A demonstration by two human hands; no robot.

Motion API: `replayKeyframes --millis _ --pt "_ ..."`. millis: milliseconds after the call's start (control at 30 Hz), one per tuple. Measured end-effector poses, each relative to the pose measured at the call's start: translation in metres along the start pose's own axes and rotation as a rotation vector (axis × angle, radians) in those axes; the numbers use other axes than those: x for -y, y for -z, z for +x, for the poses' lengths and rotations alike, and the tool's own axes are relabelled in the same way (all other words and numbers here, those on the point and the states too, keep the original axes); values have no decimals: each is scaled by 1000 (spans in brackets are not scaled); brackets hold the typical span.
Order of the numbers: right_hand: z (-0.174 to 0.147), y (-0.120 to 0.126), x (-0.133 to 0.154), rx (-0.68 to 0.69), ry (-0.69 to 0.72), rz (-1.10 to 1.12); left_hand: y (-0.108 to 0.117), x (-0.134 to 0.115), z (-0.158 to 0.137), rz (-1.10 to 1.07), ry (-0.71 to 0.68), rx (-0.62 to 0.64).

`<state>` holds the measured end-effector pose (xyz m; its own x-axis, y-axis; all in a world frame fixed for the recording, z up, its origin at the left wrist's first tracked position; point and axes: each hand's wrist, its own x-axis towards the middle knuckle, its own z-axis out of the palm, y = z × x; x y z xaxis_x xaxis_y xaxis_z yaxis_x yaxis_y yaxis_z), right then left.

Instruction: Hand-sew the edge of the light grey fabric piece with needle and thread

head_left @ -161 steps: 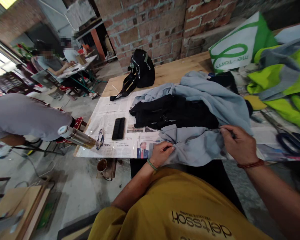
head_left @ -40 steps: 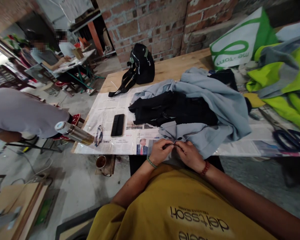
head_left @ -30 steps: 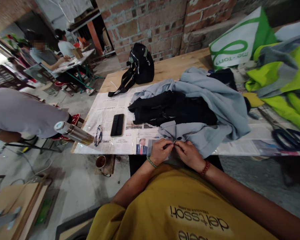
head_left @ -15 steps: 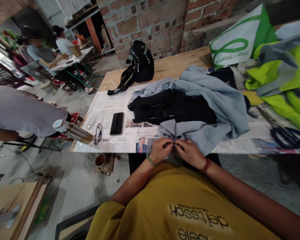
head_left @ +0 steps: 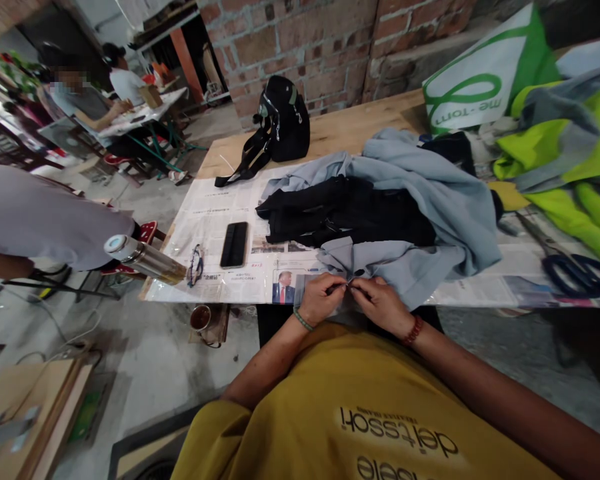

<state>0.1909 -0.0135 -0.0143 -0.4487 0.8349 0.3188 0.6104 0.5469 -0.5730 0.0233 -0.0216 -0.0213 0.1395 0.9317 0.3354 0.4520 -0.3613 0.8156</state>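
A grey-blue garment lies bunched on the newspaper-covered table, its near part reaching the front edge. There my left hand is closed in a pinch on the grey fabric. My right hand pinches the same spot from the other side, fingertips almost touching the left ones. A tiny shiny thing shows between the fingertips, too small to name. Just beyond them a dark round button sits against the cloth. Black cloth lies over the middle of the garment.
Left on the table are a phone, glasses and a tilted-looking bottle. A black bag stands behind. To the right lie scissors, yellow-green clothing and a white-green bag. A person sits at left.
Both hands stay at the same place on the fabric, with only slight finger movement. The view has shifted a little.
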Motion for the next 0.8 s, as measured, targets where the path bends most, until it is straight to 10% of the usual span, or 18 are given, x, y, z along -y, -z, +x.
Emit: replayKeyframes --millis 800 --pt "0 2 -1 24 -24 61 3 0 1 -71 6 -11"
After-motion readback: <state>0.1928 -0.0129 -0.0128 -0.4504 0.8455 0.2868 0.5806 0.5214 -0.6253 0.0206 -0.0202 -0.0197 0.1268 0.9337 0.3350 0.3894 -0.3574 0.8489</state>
